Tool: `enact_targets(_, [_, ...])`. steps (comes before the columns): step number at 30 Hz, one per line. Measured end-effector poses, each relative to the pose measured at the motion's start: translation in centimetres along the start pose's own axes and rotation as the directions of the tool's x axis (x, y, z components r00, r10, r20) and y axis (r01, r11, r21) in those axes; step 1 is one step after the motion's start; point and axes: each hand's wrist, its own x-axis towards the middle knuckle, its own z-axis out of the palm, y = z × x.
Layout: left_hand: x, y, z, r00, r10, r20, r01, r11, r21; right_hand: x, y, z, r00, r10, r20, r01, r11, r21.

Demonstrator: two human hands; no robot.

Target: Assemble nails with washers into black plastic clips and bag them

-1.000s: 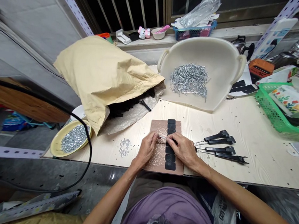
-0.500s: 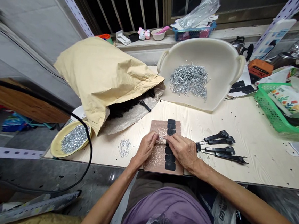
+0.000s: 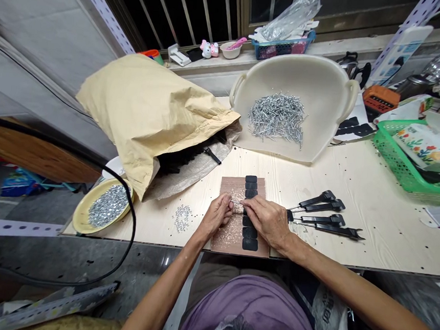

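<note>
We look down at a pale wood-grain table [image 3: 374, 199], with both hands close together near its front edge. The left hand [image 3: 217, 216] and right hand [image 3: 267, 221] grip a thin metal pin [image 3: 236, 202], pinched between their fingertips just above a brown speckled board [image 3: 225, 242]. The pin is too small for us to make out its ends. A column of black pads [image 3: 249, 244] runs down the board, partly under the right hand. To the right of that hand, four black plastic handles [image 3: 325, 220] lie close by, with open tabletop beyond them. To the left of the left hand, across a narrow stretch of open table, sits a small heap of metal pieces [image 3: 182, 218], and farther left a yellow plate [image 3: 82, 214] holds many more. Ahead of the hands, past bare table, a white plastic tray [image 3: 320, 76] holds a pile of nails [image 3: 277, 119], with a paper sack [image 3: 143, 117] slumped on its left.
</note>
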Motion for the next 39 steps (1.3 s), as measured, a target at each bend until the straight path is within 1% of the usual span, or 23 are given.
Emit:
enact_targets(4, [0.0, 0.1, 0.0, 1.0, -0.009, 0.012, 0.009, 0.999, 0.036, 0.0, -0.1, 0.0, 1.0, -0.006, -0.009, 0.006, 1.0, -0.02])
enact_targets(6, [0.0, 0.0, 0.0, 1.0, 0.011, -0.01, -0.01, 0.992, 0.123, -0.1, -0.2, 0.1, 1.0, -0.017, -0.022, 0.016, 0.999, -0.052])
enact_targets(7, [0.1, 0.0, 0.0, 0.999, 0.041, -0.029, -0.035, 0.981, 0.19, -0.1, -0.2, 0.1, 0.999, -0.025, -0.03, 0.022, 0.997, -0.074])
enact_targets(9, [0.1, -0.1, -0.1, 0.988, 0.142, -0.064, -0.11, 0.927, 0.36, -0.1, -0.2, 0.2, 0.998, -0.039, -0.053, 0.032, 0.992, -0.121])
enact_targets(11, [0.0, -0.2, -0.1, 0.969, 0.24, -0.06, -0.177, 0.841, 0.512, -0.2, -0.1, 0.4, 0.995, -0.06, -0.075, 0.048, 0.986, -0.157])
enact_targets(12, [0.0, -0.2, -0.1, 0.961, 0.272, -0.047, -0.199, 0.802, 0.564, -0.3, 0.0, 0.5, 0.994, -0.072, -0.082, 0.057, 0.984, -0.166])
enact_targets(14, [-0.1, -0.1, -0.1, 0.954, 0.299, -0.018, -0.223, 0.751, 0.621, -0.4, 0.1, 0.6, 0.993, -0.088, -0.082, 0.073, 0.983, -0.166])
enact_targets(19, [-0.1, 0.2, -0.4, 0.955, 0.293, 0.046, -0.243, 0.682, 0.69, -0.5, 0.2, 0.8, 0.996, -0.067, -0.055, 0.06, 0.991, -0.117])
enact_targets(22, [0.0, 0.4, -0.5, 0.955, 0.287, 0.075, -0.253, 0.657, 0.711, -0.6, 0.3, 1.0, 0.992, -0.097, -0.081, 0.086, 0.987, -0.136])
enact_targets(25, [0.0, 0.4, -0.5, 0.951, 0.299, 0.079, -0.263, 0.647, 0.716, -0.6, 0.4, 1.2, 0.987, -0.142, -0.074, 0.129, 0.978, -0.165])
enact_targets(27, [-0.1, 0.4, -0.5, 0.946, 0.315, 0.074, -0.269, 0.641, 0.719, -0.5, 0.4, 1.2, 0.993, -0.11, -0.042, 0.105, 0.987, -0.12])
enact_targets(30, [-0.1, 0.6, -0.4, 0.945, 0.321, 0.068, -0.269, 0.639, 0.721, -0.3, 0.2, 1.1, 0.999, 0.012, 0.036, -0.014, 0.999, 0.043])
enact_targets(32, [-0.1, 0.7, -0.5, 0.947, 0.314, 0.072, -0.269, 0.648, 0.712, -0.3, 0.2, 1.0, 0.996, 0.049, 0.076, -0.058, 0.991, 0.121])
enact_targets(33, [-0.1, 0.7, -0.5, 0.948, 0.309, 0.075, -0.27, 0.658, 0.703, -0.3, 0.2, 0.9, 0.996, 0.041, 0.077, -0.05, 0.991, 0.123])
enact_targets(37, [-0.1, 0.8, -0.3, 0.95, 0.299, 0.092, -0.282, 0.691, 0.666, -0.4, 0.5, 1.0, 0.996, -0.066, 0.061, 0.065, 0.998, 0.012])
enact_targets(38, [-0.1, 0.7, -0.3, 0.948, 0.304, 0.092, -0.285, 0.69, 0.665, -0.4, 0.6, 1.0, 0.996, -0.062, 0.068, 0.061, 0.998, 0.024])
enact_targets(39, [-0.1, 0.7, -0.3, 0.946, 0.31, 0.093, -0.29, 0.685, 0.668, -0.3, 0.7, 1.0, 0.996, -0.037, 0.083, 0.031, 0.997, 0.072])
